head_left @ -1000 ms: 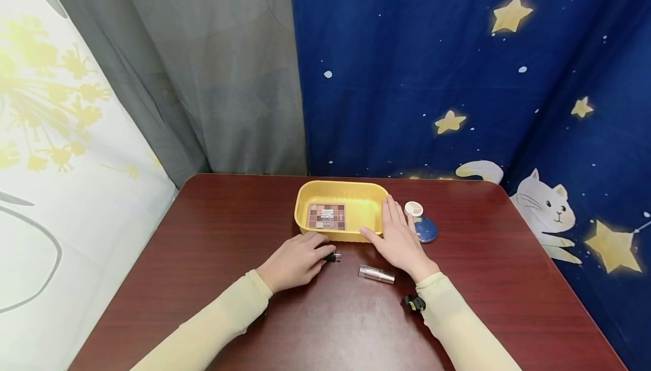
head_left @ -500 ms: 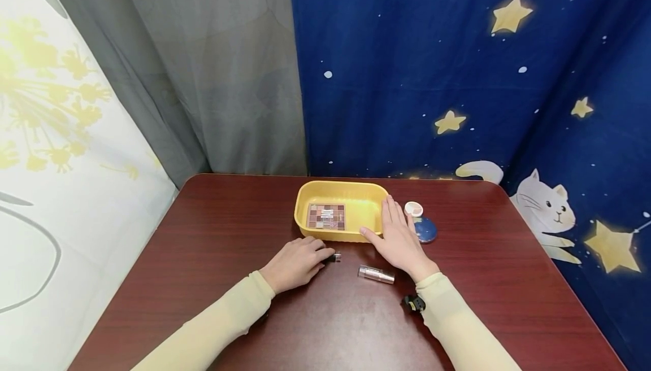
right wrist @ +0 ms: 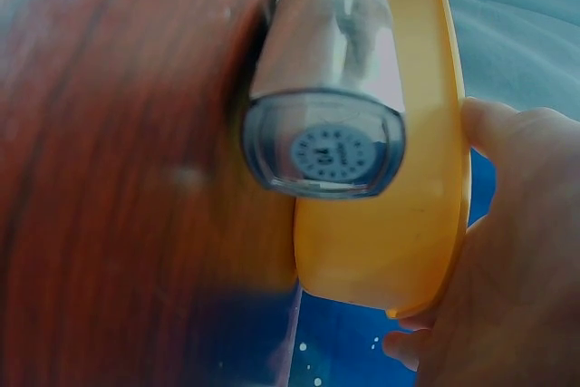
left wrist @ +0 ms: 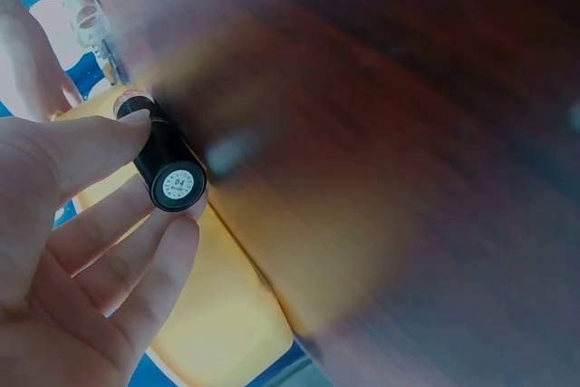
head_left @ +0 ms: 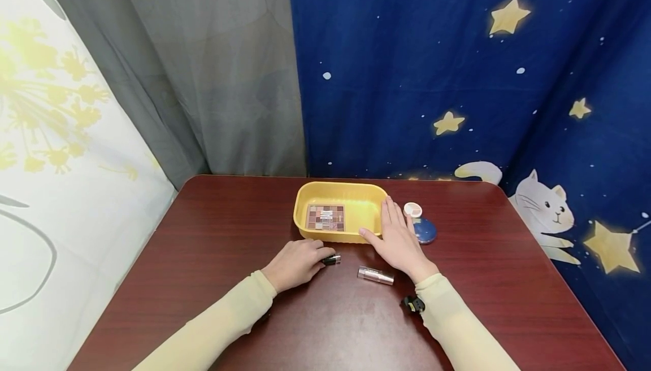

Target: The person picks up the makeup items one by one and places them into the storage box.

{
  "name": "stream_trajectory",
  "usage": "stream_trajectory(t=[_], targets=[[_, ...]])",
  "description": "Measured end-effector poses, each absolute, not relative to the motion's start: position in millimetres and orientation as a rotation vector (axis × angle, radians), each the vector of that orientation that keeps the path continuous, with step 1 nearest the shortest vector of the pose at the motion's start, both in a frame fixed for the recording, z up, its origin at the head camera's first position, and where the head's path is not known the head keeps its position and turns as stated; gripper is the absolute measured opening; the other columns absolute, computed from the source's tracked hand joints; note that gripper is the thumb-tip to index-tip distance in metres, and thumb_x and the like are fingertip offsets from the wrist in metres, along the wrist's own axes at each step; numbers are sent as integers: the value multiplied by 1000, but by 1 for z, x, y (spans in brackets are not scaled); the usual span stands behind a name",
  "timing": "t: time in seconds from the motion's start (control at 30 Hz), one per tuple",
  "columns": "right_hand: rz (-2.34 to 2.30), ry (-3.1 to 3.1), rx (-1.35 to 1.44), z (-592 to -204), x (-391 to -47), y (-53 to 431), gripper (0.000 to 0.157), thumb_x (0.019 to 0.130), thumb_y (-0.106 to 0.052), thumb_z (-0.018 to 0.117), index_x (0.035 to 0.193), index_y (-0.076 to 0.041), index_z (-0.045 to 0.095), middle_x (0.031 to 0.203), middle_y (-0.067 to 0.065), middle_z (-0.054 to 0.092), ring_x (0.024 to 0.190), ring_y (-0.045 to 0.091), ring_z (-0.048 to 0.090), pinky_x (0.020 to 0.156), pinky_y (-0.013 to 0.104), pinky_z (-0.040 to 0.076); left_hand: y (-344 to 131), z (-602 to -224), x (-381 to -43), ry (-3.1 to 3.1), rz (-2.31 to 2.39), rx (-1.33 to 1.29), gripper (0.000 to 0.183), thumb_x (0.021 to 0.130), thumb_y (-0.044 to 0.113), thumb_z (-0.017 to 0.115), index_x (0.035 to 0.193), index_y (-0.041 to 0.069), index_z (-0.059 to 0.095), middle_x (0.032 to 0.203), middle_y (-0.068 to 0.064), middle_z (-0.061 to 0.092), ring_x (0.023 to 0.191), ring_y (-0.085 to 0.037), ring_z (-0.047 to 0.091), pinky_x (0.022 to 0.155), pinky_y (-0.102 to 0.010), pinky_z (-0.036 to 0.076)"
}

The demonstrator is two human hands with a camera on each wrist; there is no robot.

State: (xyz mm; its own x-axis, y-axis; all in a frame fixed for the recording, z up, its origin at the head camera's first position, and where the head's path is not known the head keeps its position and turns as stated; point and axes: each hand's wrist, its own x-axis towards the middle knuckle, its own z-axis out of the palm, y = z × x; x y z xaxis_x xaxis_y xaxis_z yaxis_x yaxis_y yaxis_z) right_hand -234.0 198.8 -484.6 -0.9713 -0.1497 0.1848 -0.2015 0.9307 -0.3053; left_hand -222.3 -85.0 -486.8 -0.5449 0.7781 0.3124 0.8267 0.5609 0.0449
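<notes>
fingers (left wrist: 163, 274) around black tube (left wrist: 166, 149)

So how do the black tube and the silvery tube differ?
The black tube has a round end; the silvery tube has a squarish one. The left hand holds the black tube, while the silvery tube lies untouched by either hand. Both carry a small label on one end.

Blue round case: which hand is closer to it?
Right. The right hand, at the rim of the yellow basket, is beside the blue round case; the left hand is farther left, pinching the black tube.
</notes>
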Motion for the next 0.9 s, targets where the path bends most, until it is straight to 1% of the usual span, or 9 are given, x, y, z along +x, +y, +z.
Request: stream_trajectory(t=[0.2,0.37,0.7,0.9], targets=[[509,-2910,276,-483,-234,199,104,95,-74,42,159,3,15,167,17,12,153,32,7,116,62,12,-85,-485,-221,-2514,-260,-1347,40,84,11,80,121,23,70,90,5,63,80,-14,65,64,-33,55],[503,-2906,278,-484,-233,199,104,94,-75,40,159,3,15,166,18,13,153,33,8,116,63,12,-86,-482,-221,-2480,-259,-1365,44,82,11,81,123,21,70,90,4,63,79,-14,65,62,-32,55],[487,-2915,280,-482,-233,200,105,94,-76,39,159,3,14,167,18,11,153,34,9,116,63,12,-90,-472,-218,-2480,-249,-1355,42,85,14,78,126,21,70,94,5,64,80,-11,62,63,-30,54],[491,-2916,284,-484,-233,199,105,94,-76,37,159,3,14,167,17,10,153,34,9,116,63,12,-91,-465,-215,-2466,-263,-1351,42,86,15,78,126,22,70,96,5,65,81,-11,64,64,-30,54]])
